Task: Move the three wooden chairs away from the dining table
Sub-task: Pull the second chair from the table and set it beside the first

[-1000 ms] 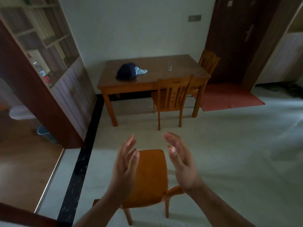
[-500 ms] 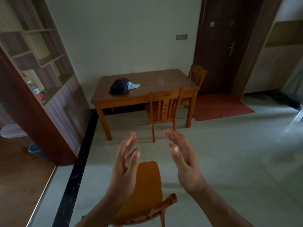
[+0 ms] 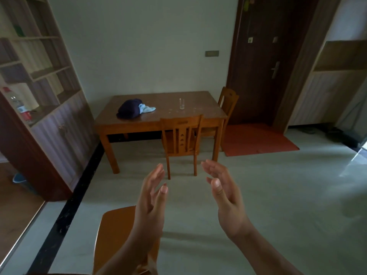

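A wooden dining table (image 3: 206, 121) stands against the far wall. One wooden chair (image 3: 181, 135) is tucked at its near side, back toward me. A second chair (image 3: 228, 100) stands at the table's right end. The third chair's seat (image 3: 115, 233) lies directly below me, well away from the table, partly hidden by my left forearm. My left hand (image 3: 152, 203) and my right hand (image 3: 224, 197) are raised in front of me, palms facing each other, fingers apart, holding nothing.
A dark cap with a blue cloth (image 3: 131, 109) and a small glass (image 3: 181, 104) sit on the table. A shelf cabinet (image 3: 49, 108) lines the left wall. A red mat (image 3: 256, 138) lies before the dark door (image 3: 266, 62). A black floor strip (image 3: 65, 215) runs left.
My view has tilted up and moved back from the table. The near chair's seat has slid toward the bottom edge of view. Both hands stay raised and empty.
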Available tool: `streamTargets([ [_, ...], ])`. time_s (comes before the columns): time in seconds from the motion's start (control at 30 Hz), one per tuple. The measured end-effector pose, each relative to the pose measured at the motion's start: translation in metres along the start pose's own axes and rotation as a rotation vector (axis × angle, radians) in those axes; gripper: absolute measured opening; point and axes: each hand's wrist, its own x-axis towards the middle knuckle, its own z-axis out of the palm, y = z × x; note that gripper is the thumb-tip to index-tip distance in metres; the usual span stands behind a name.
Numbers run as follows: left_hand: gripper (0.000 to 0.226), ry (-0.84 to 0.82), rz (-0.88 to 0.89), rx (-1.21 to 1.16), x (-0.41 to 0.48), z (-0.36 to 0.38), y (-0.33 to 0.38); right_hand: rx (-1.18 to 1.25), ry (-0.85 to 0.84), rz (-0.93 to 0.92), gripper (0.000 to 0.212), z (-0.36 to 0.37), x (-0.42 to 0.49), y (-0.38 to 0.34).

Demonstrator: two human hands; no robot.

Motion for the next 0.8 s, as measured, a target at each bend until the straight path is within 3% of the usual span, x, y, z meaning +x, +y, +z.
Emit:
streamTargets([
  [0.33, 0.055, 0.017, 0.034, 0.013, 0.096, 0.071, -0.046, 0.027, -0.032, 0.037, 0.07, -0.058, 0.104, 0.065],
  [0.67, 0.056, 0.065, 0.036, -0.041, 0.285, 0.093, -0.129, 0.029, -0.036, 0.053, 0.067, -0.056, 0.294, 0.148],
  [0.8, 0.053, 0.083, 0.01, -0.027, 0.361, 0.102, -0.16, 0.023, -0.044, 0.054, 0.077, -0.058, 0.374, 0.18],
])
